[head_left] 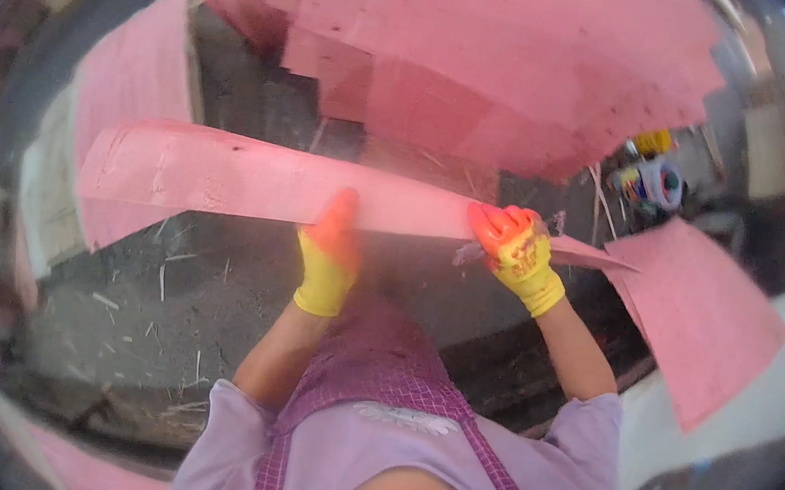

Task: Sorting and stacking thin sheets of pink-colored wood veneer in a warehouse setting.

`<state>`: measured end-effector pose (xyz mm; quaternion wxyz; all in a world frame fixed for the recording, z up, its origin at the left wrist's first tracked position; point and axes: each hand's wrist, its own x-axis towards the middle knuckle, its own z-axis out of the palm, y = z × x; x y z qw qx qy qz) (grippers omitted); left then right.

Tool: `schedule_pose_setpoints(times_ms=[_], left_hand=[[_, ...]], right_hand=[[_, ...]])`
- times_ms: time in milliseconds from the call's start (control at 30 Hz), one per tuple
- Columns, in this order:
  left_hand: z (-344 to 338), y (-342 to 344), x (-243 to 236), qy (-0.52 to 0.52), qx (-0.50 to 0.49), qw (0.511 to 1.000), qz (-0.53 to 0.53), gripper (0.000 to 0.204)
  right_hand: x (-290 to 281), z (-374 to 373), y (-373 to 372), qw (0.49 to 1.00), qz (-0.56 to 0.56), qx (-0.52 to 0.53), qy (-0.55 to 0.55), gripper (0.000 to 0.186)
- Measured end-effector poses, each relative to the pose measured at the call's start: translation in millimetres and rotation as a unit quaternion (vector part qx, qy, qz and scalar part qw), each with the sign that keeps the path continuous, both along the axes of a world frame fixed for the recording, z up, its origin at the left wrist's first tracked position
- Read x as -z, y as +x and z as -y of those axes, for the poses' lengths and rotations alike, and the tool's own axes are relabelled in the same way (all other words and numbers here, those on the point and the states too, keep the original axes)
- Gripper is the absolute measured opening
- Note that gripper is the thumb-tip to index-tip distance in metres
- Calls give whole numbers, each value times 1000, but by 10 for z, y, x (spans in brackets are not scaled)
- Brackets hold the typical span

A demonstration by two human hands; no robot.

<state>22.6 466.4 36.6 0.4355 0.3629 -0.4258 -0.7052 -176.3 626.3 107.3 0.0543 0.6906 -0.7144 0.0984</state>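
A long, thin pink veneer sheet (253,184) stretches across in front of me, bowed and twisted toward its right end. My left hand (327,257), in a yellow glove with orange-coated fingers, is closed on its near edge left of the middle; motion blurs it a little. Further right, my right hand (517,253) grips the same edge in a matching glove, stained dark on the back, fingers curled over the sheet. Part of each hand's fingers is hidden by the sheet or the hand itself.
A broad stack of overlapping pink sheets (495,52) fills the far side. More pink sheets lie at the left (135,67) and the right (697,317). A round, colourful container (660,185) stands at the far right. Pale splinters litter the dark floor (139,312).
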Motion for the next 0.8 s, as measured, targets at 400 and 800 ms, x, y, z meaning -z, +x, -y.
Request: schedule_pose_setpoints(times_ms=[400,800], left_hand=[[1441,2018,-1171,-39,-205,978,28,23],[4857,6031,-2423,-250,-319,911,-79,15]], right_hand=[[-634,2199,1372,974,76,-192,-94,50],[-1912,7136,4646,801,52,-506,-316,29]])
